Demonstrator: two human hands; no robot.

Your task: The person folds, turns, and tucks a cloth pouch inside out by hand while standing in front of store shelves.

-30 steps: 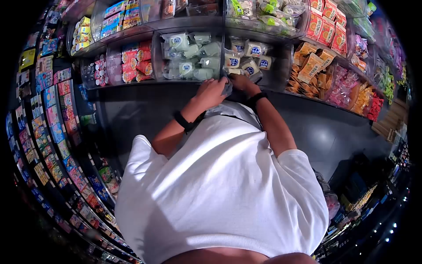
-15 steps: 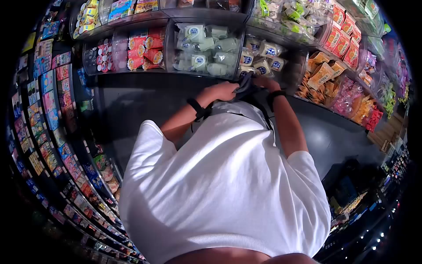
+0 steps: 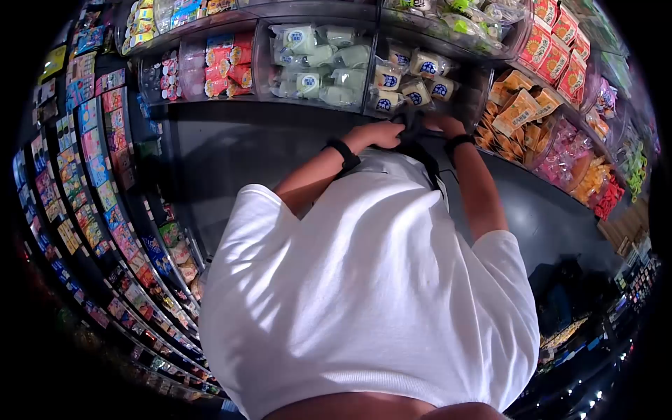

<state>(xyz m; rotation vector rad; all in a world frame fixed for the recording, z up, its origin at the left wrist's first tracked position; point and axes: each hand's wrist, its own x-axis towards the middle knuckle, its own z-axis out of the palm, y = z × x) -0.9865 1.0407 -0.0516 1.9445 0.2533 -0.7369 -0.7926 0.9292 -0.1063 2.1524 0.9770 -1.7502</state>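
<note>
Both hands are at the front edge of the candy bins, just past my white shirt. My left hand (image 3: 381,133) is closed on one side of a dark grey cloth (image 3: 414,127). My right hand (image 3: 446,126) grips the other side of it, with its fingers partly hidden. The cloth is bunched and dark against the bin, so its full shape is unclear. Right beyond the hands is a clear bin with white packets (image 3: 414,89) bearing blue round logos. A black band sits on each wrist.
A bin of pale green packets (image 3: 308,82) and one of red packets (image 3: 228,68) lie to the left. Orange packets (image 3: 516,112) fill a bin on the right. Tall shelves of colourful packages (image 3: 91,154) curve along the left side. Dark grey floor (image 3: 231,150) lies below the bins.
My view has shifted slightly, with the bins and both hands appearing a little further right. The dark cloth stays between my hands, and less of it shows.
</note>
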